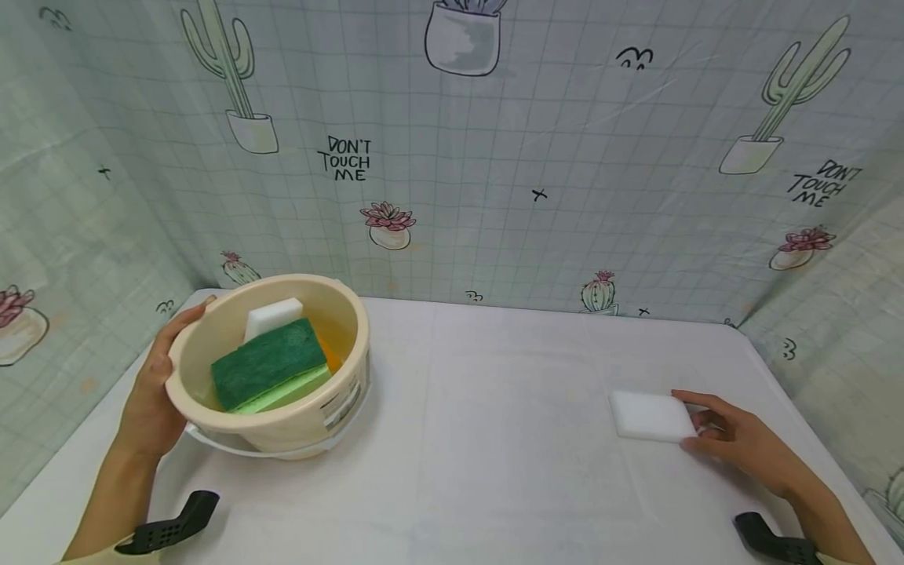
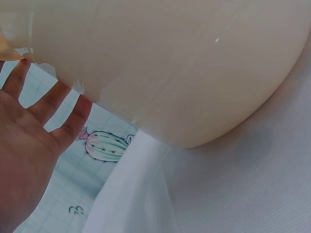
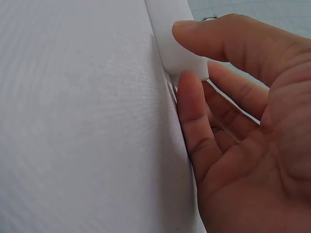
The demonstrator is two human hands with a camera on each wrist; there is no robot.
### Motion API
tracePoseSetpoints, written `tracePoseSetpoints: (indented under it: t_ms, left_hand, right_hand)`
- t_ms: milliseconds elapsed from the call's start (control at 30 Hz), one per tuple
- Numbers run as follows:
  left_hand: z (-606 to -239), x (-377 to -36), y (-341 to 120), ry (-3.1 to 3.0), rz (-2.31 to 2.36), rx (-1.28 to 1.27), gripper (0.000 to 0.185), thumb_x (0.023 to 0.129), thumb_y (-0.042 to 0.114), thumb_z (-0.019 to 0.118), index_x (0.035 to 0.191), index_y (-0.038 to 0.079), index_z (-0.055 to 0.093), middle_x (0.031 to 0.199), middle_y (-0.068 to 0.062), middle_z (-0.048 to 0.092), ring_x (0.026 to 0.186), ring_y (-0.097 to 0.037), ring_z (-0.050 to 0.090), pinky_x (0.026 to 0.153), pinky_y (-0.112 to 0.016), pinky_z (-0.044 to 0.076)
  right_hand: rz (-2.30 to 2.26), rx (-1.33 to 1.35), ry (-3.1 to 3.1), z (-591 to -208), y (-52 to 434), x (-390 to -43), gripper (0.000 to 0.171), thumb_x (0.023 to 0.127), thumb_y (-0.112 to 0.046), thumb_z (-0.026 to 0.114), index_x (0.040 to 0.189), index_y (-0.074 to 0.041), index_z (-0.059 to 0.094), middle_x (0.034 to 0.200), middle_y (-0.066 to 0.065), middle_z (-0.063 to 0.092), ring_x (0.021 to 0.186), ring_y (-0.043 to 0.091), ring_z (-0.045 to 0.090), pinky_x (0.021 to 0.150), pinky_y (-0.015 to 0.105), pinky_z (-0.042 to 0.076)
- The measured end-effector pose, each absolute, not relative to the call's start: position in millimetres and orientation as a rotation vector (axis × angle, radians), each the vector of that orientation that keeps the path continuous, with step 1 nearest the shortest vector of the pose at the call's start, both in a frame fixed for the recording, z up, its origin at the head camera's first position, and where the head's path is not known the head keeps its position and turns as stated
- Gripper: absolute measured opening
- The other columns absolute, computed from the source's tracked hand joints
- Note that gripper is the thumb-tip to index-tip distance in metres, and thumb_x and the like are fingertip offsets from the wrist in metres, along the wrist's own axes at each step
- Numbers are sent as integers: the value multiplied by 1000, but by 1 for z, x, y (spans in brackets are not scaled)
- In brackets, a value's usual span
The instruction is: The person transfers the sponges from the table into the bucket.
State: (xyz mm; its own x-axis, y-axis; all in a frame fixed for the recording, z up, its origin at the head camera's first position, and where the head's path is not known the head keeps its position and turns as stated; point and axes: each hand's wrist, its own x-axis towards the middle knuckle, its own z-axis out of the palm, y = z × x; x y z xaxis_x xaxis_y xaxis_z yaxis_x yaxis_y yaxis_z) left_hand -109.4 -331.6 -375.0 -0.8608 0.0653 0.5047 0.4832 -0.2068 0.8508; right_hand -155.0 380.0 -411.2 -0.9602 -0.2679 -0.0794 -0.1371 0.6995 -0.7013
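At the left of the head view stands a cream bucket (image 1: 356, 337), tilted a little toward me, with its pale handle hanging down in front. My left hand (image 1: 150, 400) rests on its left side near the rim, fingers nearly straight. In the left wrist view the fingertips (image 2: 83, 104) meet the bucket wall while the palm stays off it. Inside lie a scrub sponge (image 1: 271, 362) with a dark green face, a white sponge (image 1: 274, 316) and something orange (image 1: 329, 357), mostly hidden. At the right, my right hand (image 1: 749, 447) pinches the end of another white sponge (image 1: 651, 416) between thumb and fingers.
A white cloth (image 1: 487, 424) covers the table. Behind and at both sides hang grid-patterned curtains (image 1: 480, 141) printed with cacti. Black wrist mounts (image 1: 176, 524) sit on both forearms.
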Motion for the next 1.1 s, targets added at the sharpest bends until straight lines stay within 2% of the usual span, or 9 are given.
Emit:
tracePoseSetpoints:
  t_ms: [267, 500, 767, 1100]
  left_hand:
    - [-374, -109, -331, -1775, -2148, -615, 55, 101, 28, 36, 150, 6, 23, 156, -7, 20, 139, -21, 19, 105, -23, 27]
    - [-373, -108, -331, -1796, -2139, -599, 56, 101, 29, 37, 150, 6, 24, 156, -7, 19, 139, -21, 19, 105, -22, 28]
    - [-373, -110, -329, -1797, -2135, -615, 54, 102, 28, 36, 150, 6, 24, 155, -8, 21, 137, -21, 24, 102, -22, 32]
    - [-372, -109, -330, -1791, -2139, -593, 56, 101, 29, 38, 150, 6, 24, 154, -9, 23, 134, -20, 29, 100, -22, 35]
  right_hand:
    - [-1091, -300, 2762, -408, 374, -155, 63, 87, -28, 71, 142, -10, 44, 128, 18, 50, 95, -2, 55, 68, 25, 49]
    - [-1146, -288, 2760, -404, 369, -157, 64, 87, -26, 72, 142, -10, 45, 125, 15, 50, 95, -1, 56, 67, 26, 50]
    - [-1105, -267, 2788, -397, 359, -158, 67, 85, -31, 74, 142, -12, 44, 132, 16, 47, 93, -2, 56, 68, 26, 52]
    - [-1163, -416, 2862, -385, 336, -162, 64, 84, -26, 75, 140, -14, 47, 128, 11, 47, 93, -1, 57, 69, 23, 52]
